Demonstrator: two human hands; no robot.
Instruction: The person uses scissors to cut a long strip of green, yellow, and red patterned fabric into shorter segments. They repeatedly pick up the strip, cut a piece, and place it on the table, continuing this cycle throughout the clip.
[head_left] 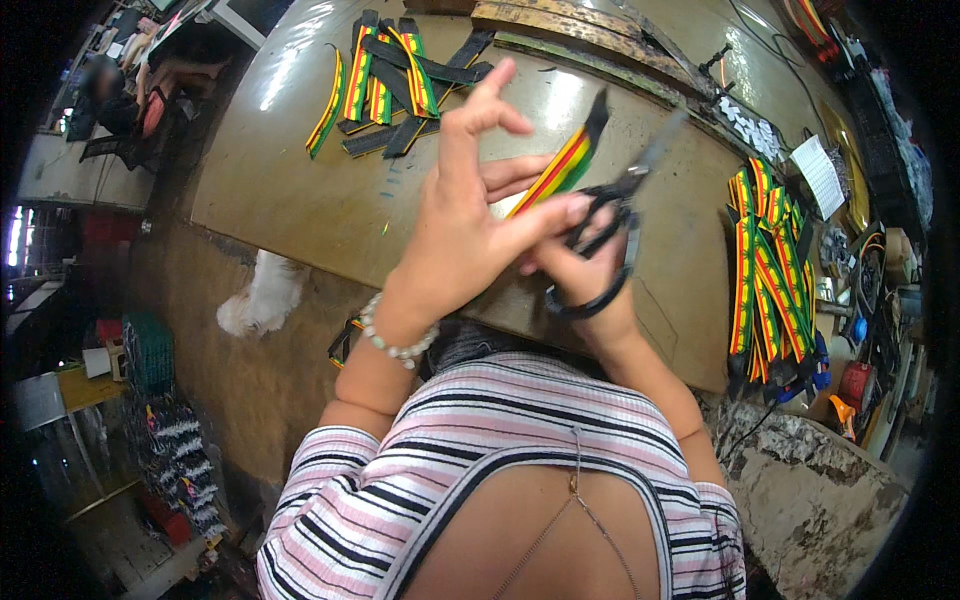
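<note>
My left hand [465, 200] has a striped strap [562, 172] in red, yellow and green with a black end between its thumb and lower fingers. Its index finger sticks up, clear of the strap. In my right hand [590, 265] is a pair of black-handled scissors [608, 215], the blurred blades pointing up and to the right, away from me. Both hands meet over the near part of the table, the left thumb close to the scissor handles. Where the strap's lower part runs is hidden behind the left hand.
A loose heap of similar straps [378, 85] lies at the table's far left. A larger pile [768, 270] is at the right edge. Wooden boards [580, 30] line the far side of the brown table [290, 190]. A white furry animal [262, 292] is on the floor, left.
</note>
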